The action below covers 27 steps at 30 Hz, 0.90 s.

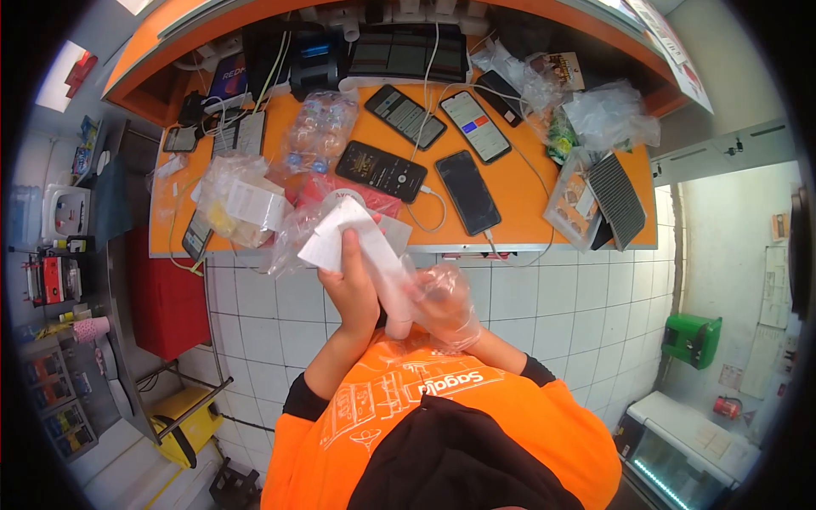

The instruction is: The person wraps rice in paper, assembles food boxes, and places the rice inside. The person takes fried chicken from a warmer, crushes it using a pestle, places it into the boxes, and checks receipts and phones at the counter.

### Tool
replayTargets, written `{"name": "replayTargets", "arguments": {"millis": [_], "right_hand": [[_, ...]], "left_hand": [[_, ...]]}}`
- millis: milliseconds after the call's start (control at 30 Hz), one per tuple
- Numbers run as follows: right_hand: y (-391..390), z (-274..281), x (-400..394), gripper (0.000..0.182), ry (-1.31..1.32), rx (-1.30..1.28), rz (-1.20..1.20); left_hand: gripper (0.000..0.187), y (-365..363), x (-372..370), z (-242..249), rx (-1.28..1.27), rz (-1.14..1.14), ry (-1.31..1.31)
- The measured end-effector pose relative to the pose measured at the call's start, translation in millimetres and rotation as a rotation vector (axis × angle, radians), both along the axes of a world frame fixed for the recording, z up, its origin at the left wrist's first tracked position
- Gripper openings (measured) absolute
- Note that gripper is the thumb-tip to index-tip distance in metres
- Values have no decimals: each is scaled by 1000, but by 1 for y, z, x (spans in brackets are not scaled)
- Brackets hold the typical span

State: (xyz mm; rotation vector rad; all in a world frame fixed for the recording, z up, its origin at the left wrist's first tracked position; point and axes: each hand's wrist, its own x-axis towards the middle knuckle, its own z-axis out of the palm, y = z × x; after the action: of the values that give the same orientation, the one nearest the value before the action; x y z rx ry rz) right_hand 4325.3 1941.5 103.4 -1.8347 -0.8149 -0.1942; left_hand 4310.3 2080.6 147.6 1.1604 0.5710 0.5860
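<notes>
My left hand (350,289) grips a long white paper slip (380,255), its thumb lying along the upper part. The slip hangs down toward my chest. Clear plastic covers my right hand (446,297), which is closed at the slip's lower right edge. Just beyond the slip, a red packet (361,200) lies on the orange desk (510,195). Left of it sits a clear bag (246,208) with a white label.
Several phones lie on the desk, among them a dark phone (469,193) on a charging cable and a phone with a lit player screen (381,170). Wrapped plastic cups (319,127) stand behind. Crumpled plastic (612,115) and a small calendar (619,200) are at right.
</notes>
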Motion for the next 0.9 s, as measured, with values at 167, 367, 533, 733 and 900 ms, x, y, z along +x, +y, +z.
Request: {"name": "replayTargets", "arguments": {"millis": [167,367,533,733,900], "right_hand": [[-24,-21,1,9,403,24,11],[-47,3,11,13,-70,-66,-53],[-58,-2,1,12,236,66,74],[-52,-5,17,17,220,-21,88],[-34,-16,36,20,638,154,140]], "left_hand": [[23,-16,-10,-10,-37,-151,-26],[16,-35,-19,-5,-34,-231,134],[16,-32,-8,-2,-54,-85,-40],[17,-28,-13,-16,139,-463,130],[23,-21,0,-32,98,-483,72]]}}
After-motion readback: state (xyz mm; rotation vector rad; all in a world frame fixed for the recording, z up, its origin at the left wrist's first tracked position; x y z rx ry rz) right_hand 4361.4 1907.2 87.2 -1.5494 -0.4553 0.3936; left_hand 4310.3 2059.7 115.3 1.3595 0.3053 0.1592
